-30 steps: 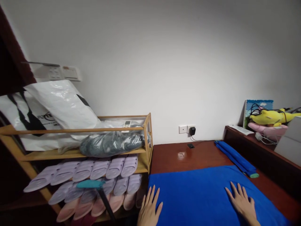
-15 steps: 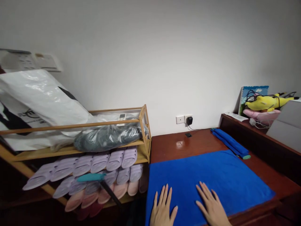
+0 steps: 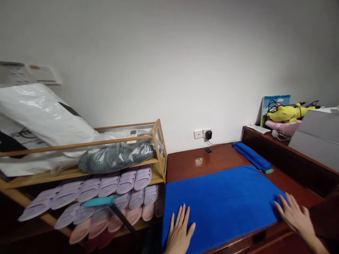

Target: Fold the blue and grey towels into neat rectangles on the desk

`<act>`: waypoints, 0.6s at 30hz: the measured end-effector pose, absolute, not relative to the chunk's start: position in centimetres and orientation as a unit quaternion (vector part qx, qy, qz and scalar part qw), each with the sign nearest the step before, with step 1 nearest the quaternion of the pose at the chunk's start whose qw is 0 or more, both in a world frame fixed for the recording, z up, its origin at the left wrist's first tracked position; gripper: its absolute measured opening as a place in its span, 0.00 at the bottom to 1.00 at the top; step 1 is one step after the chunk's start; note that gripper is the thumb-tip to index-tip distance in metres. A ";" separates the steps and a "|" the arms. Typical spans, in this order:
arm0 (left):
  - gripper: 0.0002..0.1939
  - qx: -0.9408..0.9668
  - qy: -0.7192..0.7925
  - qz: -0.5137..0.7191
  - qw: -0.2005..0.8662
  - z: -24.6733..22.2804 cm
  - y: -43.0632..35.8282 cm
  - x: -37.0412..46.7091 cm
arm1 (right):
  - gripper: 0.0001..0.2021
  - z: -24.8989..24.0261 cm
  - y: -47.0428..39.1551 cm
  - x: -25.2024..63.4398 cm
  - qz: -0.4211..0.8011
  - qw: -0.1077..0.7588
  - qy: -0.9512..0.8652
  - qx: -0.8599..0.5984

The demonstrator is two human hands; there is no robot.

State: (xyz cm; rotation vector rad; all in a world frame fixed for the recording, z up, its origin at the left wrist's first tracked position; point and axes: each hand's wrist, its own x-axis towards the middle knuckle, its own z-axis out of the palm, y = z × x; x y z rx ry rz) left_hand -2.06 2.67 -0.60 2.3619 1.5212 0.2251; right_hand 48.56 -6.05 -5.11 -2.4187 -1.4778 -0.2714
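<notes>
A blue cloth [image 3: 219,197] lies spread flat over the front part of a reddish-brown wooden desk [image 3: 182,165]. My left hand [image 3: 180,229] rests palm down on the cloth's near left area, fingers stretched out and holding nothing. Over at the cloth's right edge is my right hand [image 3: 293,213], palm down with fingers spread, partly over the cloth and partly beyond its edge. Behind the cloth, toward the right, a folded blue cloth bundle [image 3: 253,157] with a green end lies on the desk.
To the left stands a wooden shoe rack [image 3: 159,162] with several slippers [image 3: 109,185], plastic-wrapped items and a white bag [image 3: 50,113]. A black plug [image 3: 209,134] sits in the wall socket. A raised ledge on the right bears a yellow plush toy [image 3: 286,113] and grey boxes [image 3: 315,134].
My right hand has moved right across the cloth to its right edge. My left hand stays near the left side. The view has shifted slightly.
</notes>
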 end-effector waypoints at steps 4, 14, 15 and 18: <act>0.28 0.792 0.585 0.115 0.129 0.7 3.9 -1.7 | 0.30 -2.3 -0.3 36.3 -0.071 0.148 -0.648 -0.744; 0.30 0.823 0.561 0.092 0.004 -2.2 5.4 -3.7 | 0.29 -3.5 2.6 24.9 0.044 0.137 -0.742 -0.655; 0.29 0.824 0.560 0.093 0.002 -2.4 5.4 -3.7 | 0.30 -3.8 2.4 26.7 0.032 0.130 -0.724 -0.677; 0.29 0.824 0.559 0.096 0.006 -2.4 5.4 -3.7 | 0.32 -5.0 1.7 34.0 0.001 0.103 -0.659 -0.745</act>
